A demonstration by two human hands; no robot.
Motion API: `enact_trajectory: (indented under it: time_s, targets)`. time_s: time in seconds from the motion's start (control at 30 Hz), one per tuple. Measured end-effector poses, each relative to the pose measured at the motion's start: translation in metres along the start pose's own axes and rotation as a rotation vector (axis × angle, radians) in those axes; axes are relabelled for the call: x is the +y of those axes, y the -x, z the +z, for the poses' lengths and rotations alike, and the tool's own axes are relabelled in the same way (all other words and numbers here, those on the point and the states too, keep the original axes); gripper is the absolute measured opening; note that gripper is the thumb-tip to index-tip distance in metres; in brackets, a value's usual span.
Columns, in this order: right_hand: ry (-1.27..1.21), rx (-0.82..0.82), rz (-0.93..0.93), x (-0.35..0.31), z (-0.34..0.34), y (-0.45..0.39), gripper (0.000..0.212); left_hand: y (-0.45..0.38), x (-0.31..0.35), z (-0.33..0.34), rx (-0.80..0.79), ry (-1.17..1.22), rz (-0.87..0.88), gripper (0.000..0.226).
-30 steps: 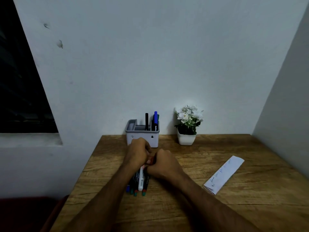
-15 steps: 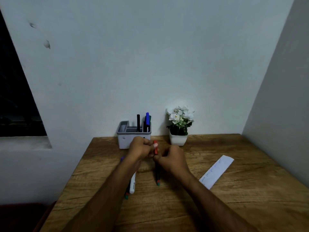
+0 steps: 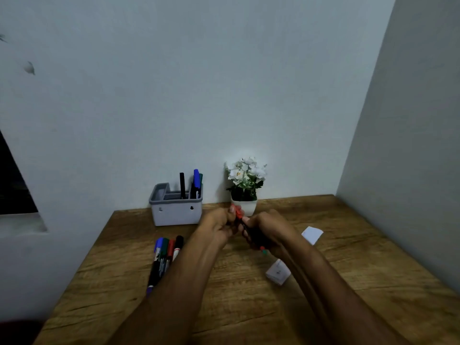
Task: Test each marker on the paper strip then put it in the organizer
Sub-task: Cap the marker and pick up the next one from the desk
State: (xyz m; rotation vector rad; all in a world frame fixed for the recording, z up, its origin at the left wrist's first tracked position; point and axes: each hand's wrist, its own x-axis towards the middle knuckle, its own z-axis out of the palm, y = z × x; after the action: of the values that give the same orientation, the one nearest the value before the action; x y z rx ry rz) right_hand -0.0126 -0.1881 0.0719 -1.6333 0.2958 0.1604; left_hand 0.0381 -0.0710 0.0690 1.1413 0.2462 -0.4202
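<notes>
The marker sits above the table, its dark barrel gripped in the right hand; the left hand pinches its red cap, near the grey organizer and paper strip.

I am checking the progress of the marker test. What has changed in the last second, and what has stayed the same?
Both hands lifted one marker from the bundle on the table. The right hand grips its barrel; the left hand pinches its red cap. The organizer, its markers, the plant and the paper strip stayed.
</notes>
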Motion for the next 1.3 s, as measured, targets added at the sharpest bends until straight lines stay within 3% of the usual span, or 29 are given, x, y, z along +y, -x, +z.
enact_trajectory:
  time_s: [0.13, 0.23, 0.4, 0.6, 0.77, 0.83, 0.9, 1.07, 1.23, 1.3]
  targets:
    - [-0.141, -0.121, 0.136, -0.008, -0.025, 0.01, 0.032, -0.004, -0.005, 0.021, -0.018, 0.143, -0.02, 0.03]
    - [-0.137, -0.186, 0.197, 0.002, -0.042, 0.023, 0.03, -0.015, 0.002, 0.022, 0.045, 0.253, 0.063, 0.026]
    - [-0.127, 0.014, 0.107, 0.018, -0.06, 0.025, 0.022, -0.007, -0.015, 0.033, 0.043, -0.127, 0.113, 0.005]
    - [-0.092, 0.199, -0.172, 0.018, -0.076, 0.028, 0.02, -0.015, -0.03, 0.024, 0.276, -0.761, 0.35, 0.02]
    - [-0.151, 0.252, -0.32, 0.021, -0.086, 0.025, 0.039, -0.032, -0.042, 0.007, 0.417, -1.146, 0.503, 0.019]
    - [-0.167, 0.247, -0.382, 0.023, -0.091, 0.024, 0.039, -0.041, -0.048, 0.001, 0.436, -1.208, 0.532, 0.019]
    - [-0.233, 0.229, -0.408, 0.024, -0.095, 0.022, 0.026, -0.046, -0.053, -0.003, 0.448, -1.248, 0.568, 0.023]
    - [-0.587, 0.126, -0.386, 0.032, -0.107, 0.015, 0.025, -0.045, -0.058, -0.005, 0.447, -1.272, 0.654, 0.019]
    - [-0.54, 0.235, -0.428, 0.049, -0.115, 0.017, 0.015, -0.033, -0.058, -0.002, 0.417, -1.236, 0.769, 0.017]
    - [-0.44, 0.301, -0.403, 0.055, -0.114, 0.02, 0.016, -0.026, -0.059, 0.005, 0.275, -1.204, 0.873, 0.01]
